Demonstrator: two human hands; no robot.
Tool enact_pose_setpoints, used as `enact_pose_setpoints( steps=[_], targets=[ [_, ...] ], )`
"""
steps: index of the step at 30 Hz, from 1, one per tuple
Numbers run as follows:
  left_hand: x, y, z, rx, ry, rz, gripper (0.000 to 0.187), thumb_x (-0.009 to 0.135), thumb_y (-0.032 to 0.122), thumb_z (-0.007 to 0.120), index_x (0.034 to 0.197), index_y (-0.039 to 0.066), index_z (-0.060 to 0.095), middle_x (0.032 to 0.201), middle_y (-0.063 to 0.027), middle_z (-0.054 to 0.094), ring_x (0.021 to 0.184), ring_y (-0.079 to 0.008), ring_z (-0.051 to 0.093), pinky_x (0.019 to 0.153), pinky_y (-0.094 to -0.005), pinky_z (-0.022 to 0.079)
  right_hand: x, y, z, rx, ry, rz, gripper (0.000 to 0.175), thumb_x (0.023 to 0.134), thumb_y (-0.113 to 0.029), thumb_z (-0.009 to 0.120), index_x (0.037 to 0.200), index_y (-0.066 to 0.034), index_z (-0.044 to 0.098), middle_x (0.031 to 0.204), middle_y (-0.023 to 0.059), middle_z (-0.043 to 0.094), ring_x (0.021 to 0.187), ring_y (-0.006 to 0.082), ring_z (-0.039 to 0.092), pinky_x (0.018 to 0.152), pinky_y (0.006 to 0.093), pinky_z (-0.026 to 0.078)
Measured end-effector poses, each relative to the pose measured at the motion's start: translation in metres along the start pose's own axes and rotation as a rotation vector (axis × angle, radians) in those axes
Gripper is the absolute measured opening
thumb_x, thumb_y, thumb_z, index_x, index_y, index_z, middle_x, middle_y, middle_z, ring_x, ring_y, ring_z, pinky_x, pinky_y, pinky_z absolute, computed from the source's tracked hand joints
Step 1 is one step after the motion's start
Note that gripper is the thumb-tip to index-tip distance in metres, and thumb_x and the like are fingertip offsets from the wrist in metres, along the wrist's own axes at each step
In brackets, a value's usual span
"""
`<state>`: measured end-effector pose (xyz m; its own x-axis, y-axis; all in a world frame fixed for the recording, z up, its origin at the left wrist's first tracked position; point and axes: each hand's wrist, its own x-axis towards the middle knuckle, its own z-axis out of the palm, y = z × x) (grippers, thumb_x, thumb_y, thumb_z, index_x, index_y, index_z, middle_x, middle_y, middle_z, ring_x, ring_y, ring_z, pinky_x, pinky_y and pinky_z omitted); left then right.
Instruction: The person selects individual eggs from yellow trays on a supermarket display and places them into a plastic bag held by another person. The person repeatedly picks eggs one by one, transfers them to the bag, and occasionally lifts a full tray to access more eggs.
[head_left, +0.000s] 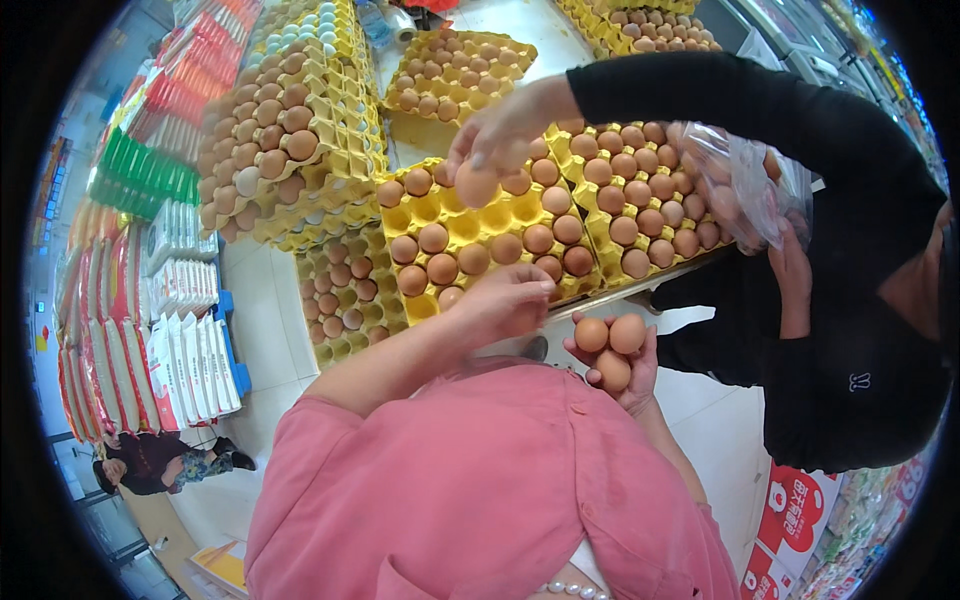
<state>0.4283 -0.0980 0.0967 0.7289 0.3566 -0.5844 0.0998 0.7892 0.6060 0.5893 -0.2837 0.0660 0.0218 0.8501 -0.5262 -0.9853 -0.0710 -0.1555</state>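
My left hand (514, 304) is curled at the near edge of a yellow egg tray (484, 217), close to its brown eggs. No egg shows between its fingers, but their undersides are hidden. To its right, my right hand (637, 375) cradles several brown eggs (627, 333) in an upturned palm. The tray holds eggs mostly around its sides, with bare cups in the middle. Over that tray, another person's hand (499, 135) pinches a brown egg (476, 184). The same person's other hand (791, 262) grips a clear plastic bag (731, 180) containing eggs.
A fuller egg tray (645, 195) adjoins on the right. Tall stacks of egg trays (345, 112) rise at the left, above a lower tray (341, 292). Another part-filled tray (461, 71) lies beyond. The other person's black sleeve (675, 82) crosses the upper right. Packaged goods (187, 367) stand far left.
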Motion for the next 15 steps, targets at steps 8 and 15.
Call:
enact_pose_setpoints(
  steps=[8, 15],
  targets=[
    [0.043, 0.059, -0.011, 1.077, 0.243, 0.458, 0.034, 0.084, 0.022, 0.072, 0.107, 0.001, 0.06, 0.075, -0.0045, 0.06, 0.065, -0.0136, 0.06, 0.058, -0.0283, 0.048, 0.001, -0.022, 0.001, 0.04, -0.103, 0.034, 0.067, 0.089, -0.069, 0.043, 0.121, -0.0124, 0.058, 0.148, 0.0193, 0.036, 0.122, 0.0442, 0.051, 0.059, 0.0361, 0.059],
    [0.113, 0.092, 0.023, 1.658, 0.319, 0.738, 0.042, 0.081, 0.031, 0.069, 0.115, 0.01, 0.062, 0.102, -0.0133, 0.064, 0.096, -0.0296, 0.063, 0.081, -0.0413, 0.049, -0.009, -0.023, -0.002, 0.121, -0.074, 0.046, 0.066, 0.088, -0.068, 0.047, 0.12, -0.011, 0.058, 0.148, 0.019, 0.036, 0.122, 0.0451, 0.05, 0.06, 0.0373, 0.059]
  ],
)
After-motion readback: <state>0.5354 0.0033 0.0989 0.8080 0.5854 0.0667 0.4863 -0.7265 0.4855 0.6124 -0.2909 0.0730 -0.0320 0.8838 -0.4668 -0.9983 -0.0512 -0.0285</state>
